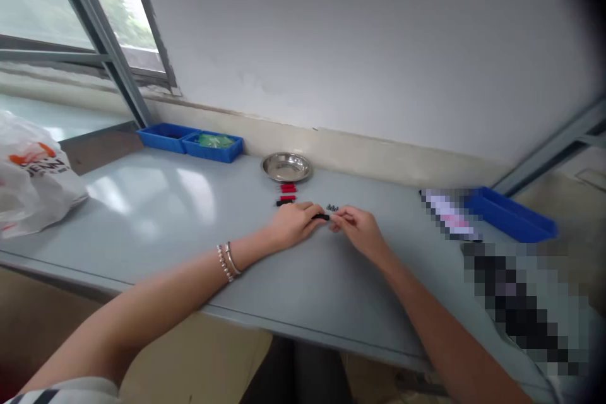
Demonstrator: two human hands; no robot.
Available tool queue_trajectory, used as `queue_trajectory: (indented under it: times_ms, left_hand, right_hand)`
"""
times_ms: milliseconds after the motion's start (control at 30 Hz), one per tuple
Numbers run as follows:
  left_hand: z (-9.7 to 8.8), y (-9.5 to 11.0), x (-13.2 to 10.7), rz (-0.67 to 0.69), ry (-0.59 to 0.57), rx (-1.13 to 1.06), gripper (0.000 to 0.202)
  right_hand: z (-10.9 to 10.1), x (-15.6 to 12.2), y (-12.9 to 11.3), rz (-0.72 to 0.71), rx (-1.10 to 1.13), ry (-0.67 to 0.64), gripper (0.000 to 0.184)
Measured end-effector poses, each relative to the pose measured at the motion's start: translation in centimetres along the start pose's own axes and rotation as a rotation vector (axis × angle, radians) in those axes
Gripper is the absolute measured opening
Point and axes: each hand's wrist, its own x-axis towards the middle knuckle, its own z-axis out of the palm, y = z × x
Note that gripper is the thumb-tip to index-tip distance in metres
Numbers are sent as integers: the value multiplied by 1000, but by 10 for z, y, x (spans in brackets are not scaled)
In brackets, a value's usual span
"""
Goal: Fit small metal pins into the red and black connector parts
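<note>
At the far left of the frame a crinkly white plastic bag with orange print (pixel 33 180) sits on the pale grey table (pixel 156 214), close to its near edge. Further back, in the upper left by the window, two shallow blue plastic trays (pixel 189 139) stand side by side against the wall, one with something green in it. Near the middle, a round shiny metal bowl (pixel 286 166) looks to have nothing in it, and just in front of it lie a few small red and black plastic pieces (pixel 286 193) in a short row. The left hand (pixel 293 222), with beaded bracelets on the wrist, is closed around one end of a small black plastic piece (pixel 322 217). The right hand (pixel 357 227) pinches at the other end, so both hands meet over the table in the middle of the frame. Just behind the fingers lies a little heap of tiny dark screws (pixel 332 207). I would guess the work is only partly done, since the red pieces and the screws are not yet used. At the right a long blue plastic tray (pixel 516 218) sits by some blurred things. There is bare table all around the hands, and the near edge is well apart from them.
</note>
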Motion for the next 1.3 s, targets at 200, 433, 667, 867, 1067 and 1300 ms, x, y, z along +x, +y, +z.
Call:
queue_trajectory:
  times_ms: [200,433,667,867,1067,1300]
  left_hand:
    - [3,5,-1,24,-28,-93,26]
    - [2,6,-1,20,-15,-91,25]
    - [3,4,-1,56,5,-96,24]
    - [1,3,-1,47,-9,-84,23]
    - [0,4,-1,38,-8,-75,24]
    - [-16,-25,11,-211,-38,120,19]
  right_hand:
    - [-4,1,0,80,70,-23,27]
    - [-10,2,-2,75,41,-83,25]
    - [-10,1,-3,67,16,-59,25]
    - [-11,0,-6,43,-70,-87,26]
    - [-8,1,-2,16,-66,-74,21]
    - [-11,1,-2,-28,-141,6,25]
